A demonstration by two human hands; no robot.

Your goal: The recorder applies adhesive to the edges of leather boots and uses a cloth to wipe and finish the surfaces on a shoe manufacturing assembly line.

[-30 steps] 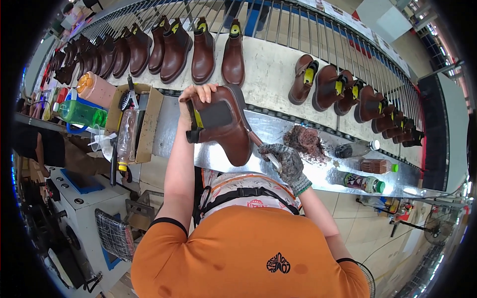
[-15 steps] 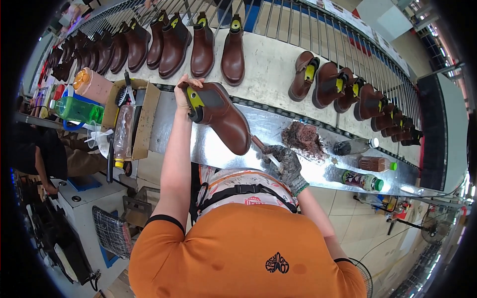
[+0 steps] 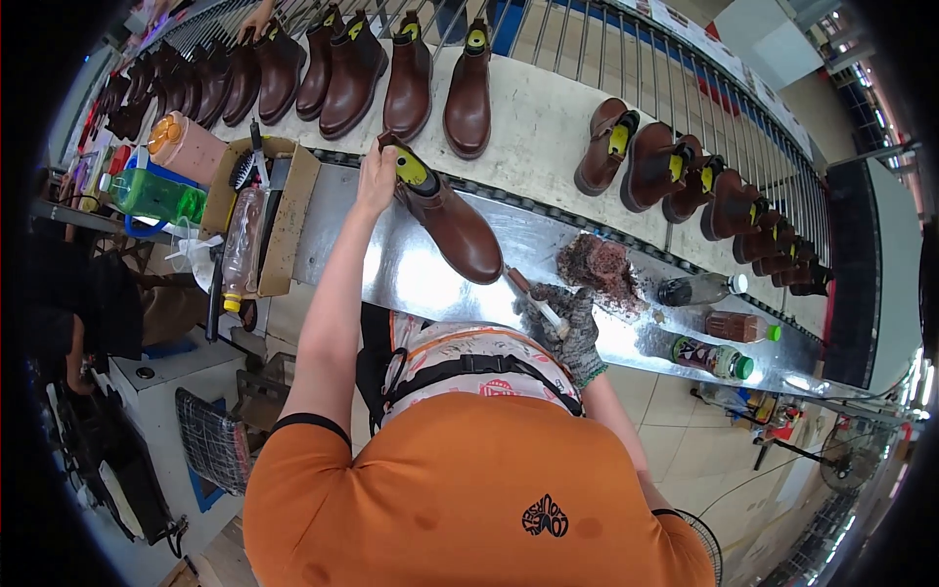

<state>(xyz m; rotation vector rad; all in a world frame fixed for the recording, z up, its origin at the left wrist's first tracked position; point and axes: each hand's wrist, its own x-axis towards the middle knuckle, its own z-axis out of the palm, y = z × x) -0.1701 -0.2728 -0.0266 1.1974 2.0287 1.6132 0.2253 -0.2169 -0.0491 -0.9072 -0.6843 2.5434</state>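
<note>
- Cardboard box [image 3: 293, 210], upper left of frame, holding a clear plastic bottle [image 3: 241, 247] and brush [image 3: 245, 168].
- Left hand [image 3: 376, 181] is gripping the brown boot [image 3: 452, 221] at its top, boot lying on the metal bench [image 3: 391, 269], centre.
- Gloved right hand [image 3: 564, 318] is clutching a brush handle [image 3: 533, 296], fingers curled.

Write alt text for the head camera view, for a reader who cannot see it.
A person in an orange shirt holds a brown leather ankle boot by its top with the bare left hand on a shiny metal workbench, while the gloved right hand grips a brush. More brown boots line the pale conveyor behind.
</note>
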